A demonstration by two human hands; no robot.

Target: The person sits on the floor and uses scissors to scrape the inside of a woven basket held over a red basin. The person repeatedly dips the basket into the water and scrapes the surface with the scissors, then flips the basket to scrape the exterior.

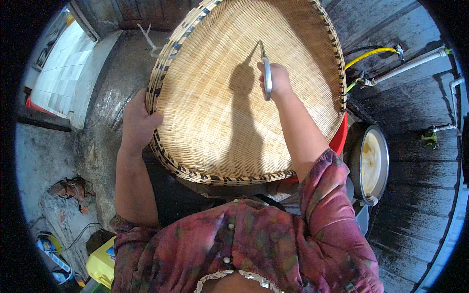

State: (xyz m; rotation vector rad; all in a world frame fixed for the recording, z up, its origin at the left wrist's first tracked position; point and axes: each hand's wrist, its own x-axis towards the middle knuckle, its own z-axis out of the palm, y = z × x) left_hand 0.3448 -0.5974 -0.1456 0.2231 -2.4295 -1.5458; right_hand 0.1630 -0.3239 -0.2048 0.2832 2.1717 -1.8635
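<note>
A large, wide woven tray basket (205, 97) in pale cane tilts up in front of me, its rim bound with dark and light strips. My left hand (140, 119) grips the rim at the left, thumb over the inner side and the other fingers hidden behind it. Over the basket's inner face, right of its middle, my right hand (277, 79) is closed around a pair of scissors (266, 73) with a silver-grey handle. Their narrow metal blades point away from me. A dark shadow falls on the weave beside them.
At the right, a metal pot (384, 163) holds pale, foamy contents. Part of a red container (339, 136) shows behind the basket. A yellow hose (369, 54) and a white pipe (413, 66) run along the right wall. A yellow container (101, 263) stands at the lower left.
</note>
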